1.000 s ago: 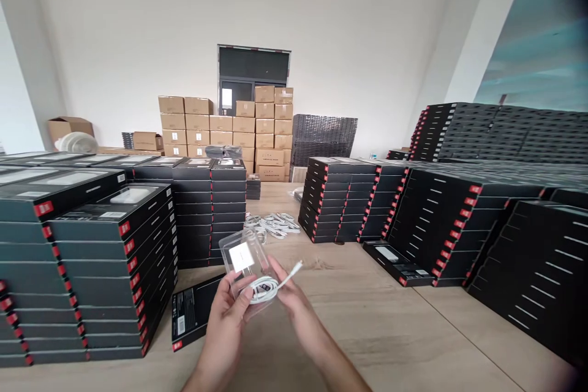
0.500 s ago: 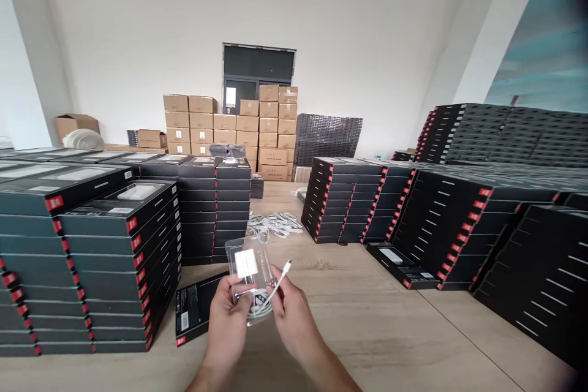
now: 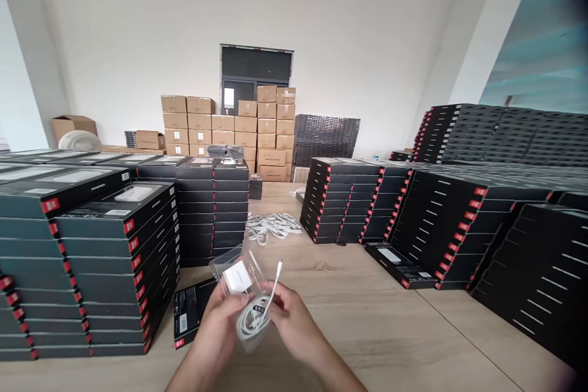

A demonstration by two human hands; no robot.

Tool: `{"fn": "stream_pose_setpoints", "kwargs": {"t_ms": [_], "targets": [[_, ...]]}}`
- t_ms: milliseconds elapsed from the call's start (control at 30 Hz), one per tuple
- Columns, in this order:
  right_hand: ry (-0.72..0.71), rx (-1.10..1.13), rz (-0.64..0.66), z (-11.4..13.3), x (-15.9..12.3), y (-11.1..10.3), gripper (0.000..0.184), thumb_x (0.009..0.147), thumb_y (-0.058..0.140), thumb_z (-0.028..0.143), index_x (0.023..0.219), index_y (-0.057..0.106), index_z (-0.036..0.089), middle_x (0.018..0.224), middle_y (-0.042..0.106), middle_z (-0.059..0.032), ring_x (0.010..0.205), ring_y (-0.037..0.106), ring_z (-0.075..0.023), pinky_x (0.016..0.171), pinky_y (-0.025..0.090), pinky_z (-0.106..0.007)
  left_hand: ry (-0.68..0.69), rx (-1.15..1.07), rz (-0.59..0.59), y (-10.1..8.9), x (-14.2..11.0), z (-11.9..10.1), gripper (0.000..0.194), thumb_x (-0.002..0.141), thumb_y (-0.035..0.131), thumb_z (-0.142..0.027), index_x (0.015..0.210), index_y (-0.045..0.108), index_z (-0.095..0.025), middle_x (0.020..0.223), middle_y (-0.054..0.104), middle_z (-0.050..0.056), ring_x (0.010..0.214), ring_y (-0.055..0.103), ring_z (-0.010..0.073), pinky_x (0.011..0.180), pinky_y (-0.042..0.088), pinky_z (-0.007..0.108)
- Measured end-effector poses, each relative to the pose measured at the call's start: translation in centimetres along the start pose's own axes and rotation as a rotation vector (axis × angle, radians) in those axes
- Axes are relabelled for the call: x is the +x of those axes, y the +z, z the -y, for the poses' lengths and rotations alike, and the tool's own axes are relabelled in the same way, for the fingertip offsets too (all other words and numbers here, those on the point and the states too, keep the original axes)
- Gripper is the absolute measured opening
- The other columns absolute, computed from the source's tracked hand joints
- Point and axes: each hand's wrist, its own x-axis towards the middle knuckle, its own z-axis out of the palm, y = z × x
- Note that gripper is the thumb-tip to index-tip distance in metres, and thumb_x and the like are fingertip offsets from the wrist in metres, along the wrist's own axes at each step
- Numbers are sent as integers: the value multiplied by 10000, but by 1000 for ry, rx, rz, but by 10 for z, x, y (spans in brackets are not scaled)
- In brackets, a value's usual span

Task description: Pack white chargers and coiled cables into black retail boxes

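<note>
Between my hands, over the table, is a clear plastic tray point(image 3: 253, 263) with a white charger point(image 3: 237, 277) seated in its upper part. My left hand point(image 3: 220, 315) grips the tray's left side, thumb by the charger. A coiled white cable point(image 3: 250, 326) with a dark band lies over the tray's lower part. My right hand point(image 3: 289, 315) pinches the cable at the tray's right side, and one plug end sticks up above the fingers. Partly behind my left hand a black box point(image 3: 190, 312) lies flat on the table.
A pile of white cables point(image 3: 275, 225) lies farther back on the table point(image 3: 367, 331). Tall stacks of black boxes stand left point(image 3: 105, 269) and right point(image 3: 441, 226). One black box point(image 3: 399, 266) lies beside the right stack. Brown cartons point(image 3: 225, 128) are piled by the far wall.
The tray has come lower and tilted, with my left hand shifting down and left. My right hand has closed on the cable, and its plug end now points more upright.
</note>
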Motion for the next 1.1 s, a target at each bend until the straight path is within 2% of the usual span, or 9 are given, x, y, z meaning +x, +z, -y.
{"fn": "stream_pose_setpoints", "kwargs": {"t_ms": [100,200,300,433,667,833,900,1033,1100], "targets": [[-34,-50,-28,0,-3,1,354,740,641,280,1081,710,213,839,733,-33,724,631,-200,718,511,-315,16,-172,-42,-5,3,-2,577,639,716,-99,1188,609,-239,1102,722,59,997,678,207,889,505,314],[-52,1,-103,4,-2,-1,336,773,606,300,1082,701,210,893,716,-42,784,632,-210,745,505,-317,32,-226,-56,-9,6,-2,589,663,701,-74,1216,590,-245,1129,713,67,1099,640,207,979,469,329],[-64,53,-201,10,0,-3,292,786,623,360,1004,702,182,794,677,-30,731,600,-190,685,482,-285,54,-198,-38,-7,5,-1,626,662,719,-96,1249,563,-247,1127,713,68,1135,620,231,1013,448,364],[-62,150,-315,15,0,-1,292,670,758,409,814,695,162,623,603,9,585,526,-147,572,440,-256,74,-88,-34,2,0,1,695,639,770,-153,1285,532,-249,1089,724,70,1128,619,251,994,456,368],[16,374,-389,13,-1,6,297,612,813,390,719,649,168,560,622,5,523,519,-128,530,424,-244,126,-33,-31,4,-1,4,718,641,787,-216,1304,513,-247,1107,709,90,1087,636,275,945,479,388],[-1,349,-330,13,-2,8,306,652,776,440,725,677,160,655,663,-31,570,556,-148,542,442,-253,108,-37,-30,5,-1,0,729,631,796,-195,1300,513,-253,1089,713,81,1039,656,259,917,491,372],[-22,272,-313,15,-2,9,289,695,742,426,780,686,156,647,657,-24,570,554,-150,560,456,-259,78,-49,-11,7,-2,-1,751,629,797,-181,1313,496,-258,1113,704,87,1015,664,259,891,502,379],[-136,66,-378,15,-4,13,413,791,649,342,1155,595,154,667,660,-11,625,596,-177,621,489,-270,47,-65,5,13,-5,0,711,611,808,-166,1264,532,-231,1103,707,97,984,673,254,871,504,365],[-214,-78,-392,15,-6,15,416,831,596,318,1223,562,182,730,684,-24,663,622,-185,655,500,-273,35,-66,-2,14,-5,0,686,598,812,-164,1231,552,-221,1086,712,99,956,681,252,855,507,359]]}}
